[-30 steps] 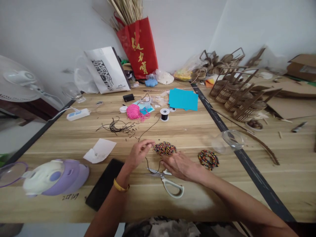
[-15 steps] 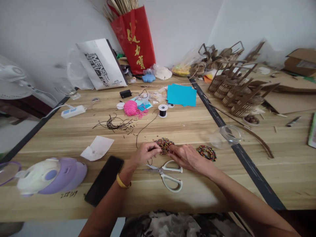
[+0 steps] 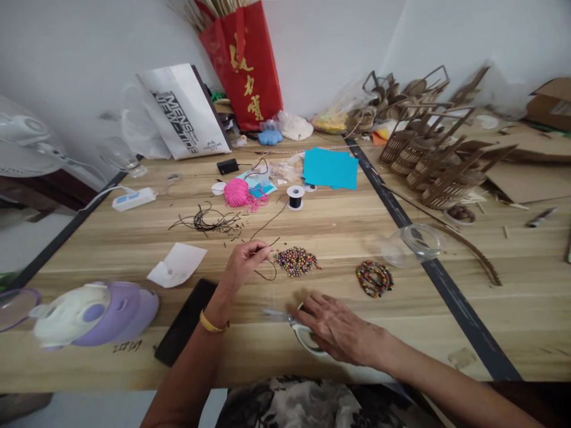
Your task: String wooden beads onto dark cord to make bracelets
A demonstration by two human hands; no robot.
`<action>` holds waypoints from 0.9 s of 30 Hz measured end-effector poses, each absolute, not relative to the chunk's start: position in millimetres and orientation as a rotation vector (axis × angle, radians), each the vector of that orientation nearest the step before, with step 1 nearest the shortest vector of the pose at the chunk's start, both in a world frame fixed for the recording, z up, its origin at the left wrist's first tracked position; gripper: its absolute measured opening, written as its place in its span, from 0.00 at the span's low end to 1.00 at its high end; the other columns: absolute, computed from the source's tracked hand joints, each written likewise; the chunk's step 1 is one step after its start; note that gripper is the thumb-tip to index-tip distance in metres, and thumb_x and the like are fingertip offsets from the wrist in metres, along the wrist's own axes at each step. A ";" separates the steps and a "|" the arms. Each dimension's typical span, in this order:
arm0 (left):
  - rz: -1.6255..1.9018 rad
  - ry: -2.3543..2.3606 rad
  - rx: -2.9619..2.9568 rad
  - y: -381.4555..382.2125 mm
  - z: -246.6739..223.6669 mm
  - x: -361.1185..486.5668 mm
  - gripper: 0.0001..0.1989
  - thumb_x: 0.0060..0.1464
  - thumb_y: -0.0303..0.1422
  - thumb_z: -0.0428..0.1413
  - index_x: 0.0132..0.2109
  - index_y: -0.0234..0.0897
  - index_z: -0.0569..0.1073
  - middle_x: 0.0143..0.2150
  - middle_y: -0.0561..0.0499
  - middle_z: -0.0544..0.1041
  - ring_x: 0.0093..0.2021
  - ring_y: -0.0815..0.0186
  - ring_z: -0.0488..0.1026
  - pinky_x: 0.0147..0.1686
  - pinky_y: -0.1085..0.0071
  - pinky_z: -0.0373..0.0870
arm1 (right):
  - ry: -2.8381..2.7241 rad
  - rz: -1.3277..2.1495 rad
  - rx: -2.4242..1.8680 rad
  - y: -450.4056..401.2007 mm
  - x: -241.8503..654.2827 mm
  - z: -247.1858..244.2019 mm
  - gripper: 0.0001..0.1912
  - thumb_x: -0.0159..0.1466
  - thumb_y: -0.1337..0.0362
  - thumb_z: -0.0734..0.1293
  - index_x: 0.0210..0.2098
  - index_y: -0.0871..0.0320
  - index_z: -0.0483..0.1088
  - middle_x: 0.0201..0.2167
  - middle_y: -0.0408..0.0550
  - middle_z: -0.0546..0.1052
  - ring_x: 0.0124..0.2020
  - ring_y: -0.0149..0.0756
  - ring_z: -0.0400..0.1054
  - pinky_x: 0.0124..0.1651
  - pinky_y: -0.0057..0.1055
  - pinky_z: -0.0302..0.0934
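Note:
Thin black cord point(image 3: 268, 223) is pinched in the fingertips of my left hand point(image 3: 243, 261), its short tip sticking out to the right and a small loop hanging below. The cord runs back to a white spool point(image 3: 295, 191). Just right of those fingers lies a heap of multicoloured beads point(image 3: 295, 261). My right hand point(image 3: 339, 330) is over the white-handled scissors point(image 3: 307, 342), its curled fingers closed on the handles and hiding much of them. The blades point left on the table. A coiled string of beads point(image 3: 373, 279) rests farther right.
A black phone point(image 3: 187, 321) lies beside my left forearm, near a purple-and-white device point(image 3: 98, 315). Cut black cords point(image 3: 209, 221), pink yarn point(image 3: 236, 192) and blue sheets point(image 3: 331, 168) lie farther back. A clear plastic container point(image 3: 413, 244) and woven baskets point(image 3: 450, 178) stand at the right.
My right hand has left the beads and come down toward me onto the scissors. My left hand has shifted slightly left and up, away from the bead heap, still pinching the cord.

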State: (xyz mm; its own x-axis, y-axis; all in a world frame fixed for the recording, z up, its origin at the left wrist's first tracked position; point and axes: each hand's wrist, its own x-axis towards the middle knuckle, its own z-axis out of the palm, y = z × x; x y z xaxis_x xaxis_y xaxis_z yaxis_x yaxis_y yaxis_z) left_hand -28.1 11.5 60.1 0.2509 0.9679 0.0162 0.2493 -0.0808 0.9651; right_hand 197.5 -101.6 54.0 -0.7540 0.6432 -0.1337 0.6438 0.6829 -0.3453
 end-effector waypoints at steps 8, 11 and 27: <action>0.824 1.100 1.634 11.3 54.0 -21.0 0.12 0.52 0.38 0.56 0.31 0.32 0.75 0.28 0.51 0.74 0.30 0.68 0.70 0.32 0.75 0.65 | 2.885 -0.875 0.860 -107.6 200.8 67.6 0.26 0.58 0.70 0.66 0.56 0.62 0.62 0.52 0.59 0.69 0.57 0.47 0.60 0.57 0.38 0.54; 0.786 1.082 1.670 7.5 57.3 -14.1 0.12 0.53 0.37 0.56 0.30 0.31 0.75 0.27 0.50 0.74 0.30 0.69 0.69 0.31 0.75 0.64 | 2.831 -0.999 0.883 -95.0 204.1 76.0 0.20 0.58 0.62 0.68 0.50 0.60 0.68 0.45 0.55 0.74 0.45 0.43 0.68 0.47 0.33 0.60; 0.481 0.910 1.509 -9.6 32.7 14.1 0.17 0.52 0.44 0.55 0.33 0.31 0.71 0.15 0.59 0.63 0.16 0.75 0.60 0.19 0.79 0.56 | 2.693 -2.261 1.955 -40.1 189.8 22.9 0.21 0.65 0.49 0.59 0.25 0.60 0.63 0.19 0.38 0.59 0.21 0.26 0.52 0.24 0.25 0.46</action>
